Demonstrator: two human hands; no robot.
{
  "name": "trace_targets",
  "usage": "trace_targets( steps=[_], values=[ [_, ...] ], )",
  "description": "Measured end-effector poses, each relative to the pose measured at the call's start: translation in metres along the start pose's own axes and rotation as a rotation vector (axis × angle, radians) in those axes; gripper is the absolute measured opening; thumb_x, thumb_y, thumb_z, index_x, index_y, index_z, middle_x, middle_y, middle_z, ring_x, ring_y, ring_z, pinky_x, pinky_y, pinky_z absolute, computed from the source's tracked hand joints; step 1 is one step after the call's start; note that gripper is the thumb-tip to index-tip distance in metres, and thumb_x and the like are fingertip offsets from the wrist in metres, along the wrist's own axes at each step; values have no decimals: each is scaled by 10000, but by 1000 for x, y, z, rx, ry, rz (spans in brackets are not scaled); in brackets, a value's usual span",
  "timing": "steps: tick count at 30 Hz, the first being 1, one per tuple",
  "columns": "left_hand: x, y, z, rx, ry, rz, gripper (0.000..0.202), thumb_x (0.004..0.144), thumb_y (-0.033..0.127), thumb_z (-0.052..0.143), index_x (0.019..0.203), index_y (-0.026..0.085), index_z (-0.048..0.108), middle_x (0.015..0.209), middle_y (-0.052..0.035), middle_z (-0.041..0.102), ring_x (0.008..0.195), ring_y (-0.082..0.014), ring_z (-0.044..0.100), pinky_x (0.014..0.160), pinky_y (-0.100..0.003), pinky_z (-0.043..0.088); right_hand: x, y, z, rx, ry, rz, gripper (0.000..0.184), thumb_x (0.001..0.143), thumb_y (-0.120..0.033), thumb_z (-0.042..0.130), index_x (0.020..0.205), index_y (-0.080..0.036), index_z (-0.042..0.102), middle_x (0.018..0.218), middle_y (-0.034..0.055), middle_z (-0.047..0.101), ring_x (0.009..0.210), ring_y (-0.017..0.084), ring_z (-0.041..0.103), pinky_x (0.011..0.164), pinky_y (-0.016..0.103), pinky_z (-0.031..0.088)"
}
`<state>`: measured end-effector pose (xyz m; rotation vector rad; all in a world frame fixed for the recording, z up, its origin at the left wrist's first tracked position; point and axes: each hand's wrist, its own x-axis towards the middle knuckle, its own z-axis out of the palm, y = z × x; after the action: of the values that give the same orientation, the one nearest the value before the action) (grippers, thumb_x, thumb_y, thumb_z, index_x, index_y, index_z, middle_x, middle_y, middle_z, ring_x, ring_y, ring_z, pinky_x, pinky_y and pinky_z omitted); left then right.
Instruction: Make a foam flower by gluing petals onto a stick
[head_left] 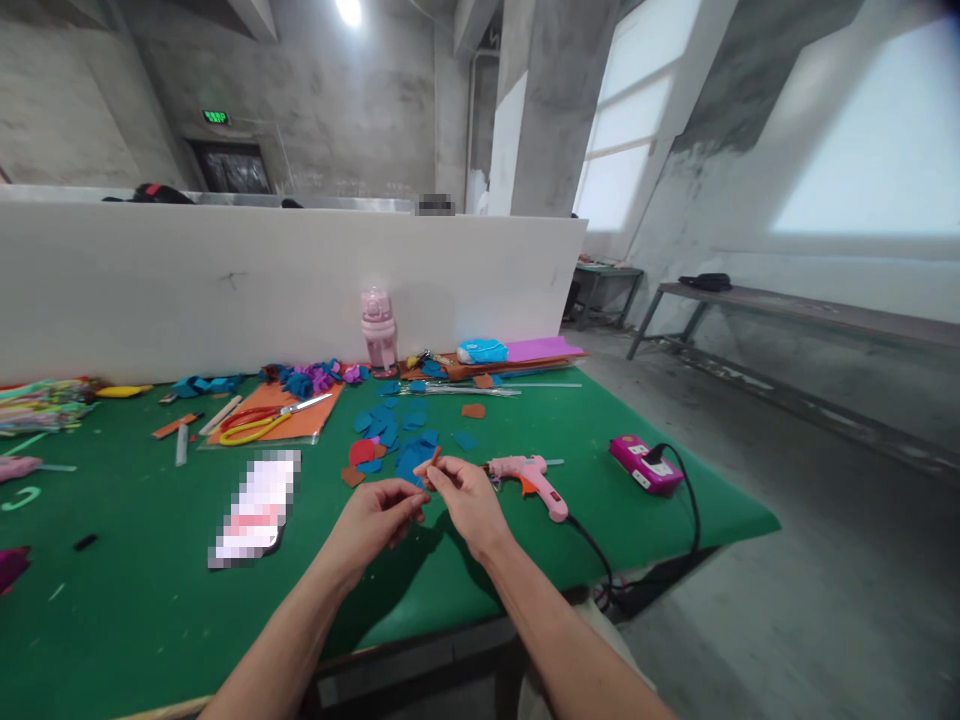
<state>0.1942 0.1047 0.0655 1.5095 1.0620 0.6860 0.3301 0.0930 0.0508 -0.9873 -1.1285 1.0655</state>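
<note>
My right hand (469,502) pinches a small brown piece (433,460) between thumb and fingers, above the green table. Close beside it, my left hand (382,518) has its thumb and forefinger pressed together. What lies between those left fingertips is too small to make out. Just beyond both hands, blue cut pieces (416,455) lie scattered, with a red round piece (361,452) and a brown piece (352,477) among them. A pink glue gun (525,470) rests to the right of my right hand, its orange trigger facing me.
Yellow-and-red-handled scissors (262,424) lie on an orange sheet (311,425). A blurred-out phone-like object (259,510) is left of my hands. A pink bottle (379,335) stands by the white partition (300,270). At right, a purple power strip (645,465) has a black cable.
</note>
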Motion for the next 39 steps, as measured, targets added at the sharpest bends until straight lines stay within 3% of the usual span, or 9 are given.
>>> trace_targets(
  steps=[5,11,19,27,34,39],
  values=[
    [0,0,0,81,106,61,298,690,432,554,752,145,605,595,8,552,438,-70,411,392,-178,300,3,5,-3,130,49,50,324,761,-438,501,861,-190,685,762,36,634,706,142,533,683,261,419],
    [1,-2,2,89,123,64,293,697,425,547,772,147,606,600,6,564,427,-74,424,391,-184,317,9,14,-7,180,263,90,260,675,-417,618,628,-163,643,584,-8,565,563,96,478,603,236,390],
    [0,0,7,63,109,63,275,673,416,566,729,150,603,557,15,560,402,-73,420,386,-187,317,4,4,0,155,117,23,227,617,-334,677,781,-176,669,784,25,654,755,153,559,722,271,432],
    [0,-2,12,77,109,71,271,677,422,553,729,161,603,574,12,570,411,-82,434,379,-188,323,5,6,-2,226,139,56,210,624,-325,676,767,-173,660,730,6,632,655,110,529,675,247,413],
    [0,-5,12,153,114,116,248,701,406,526,715,170,602,567,19,574,408,-83,442,402,-198,333,6,6,-4,185,153,85,236,663,-399,632,690,-166,654,615,-8,585,561,91,476,572,219,374],
    [1,-6,12,122,105,85,273,683,431,543,703,164,597,549,18,561,412,-89,446,381,-194,326,8,2,-8,317,188,107,439,724,-558,480,754,-163,669,678,34,606,580,111,500,594,239,404]
  ],
)
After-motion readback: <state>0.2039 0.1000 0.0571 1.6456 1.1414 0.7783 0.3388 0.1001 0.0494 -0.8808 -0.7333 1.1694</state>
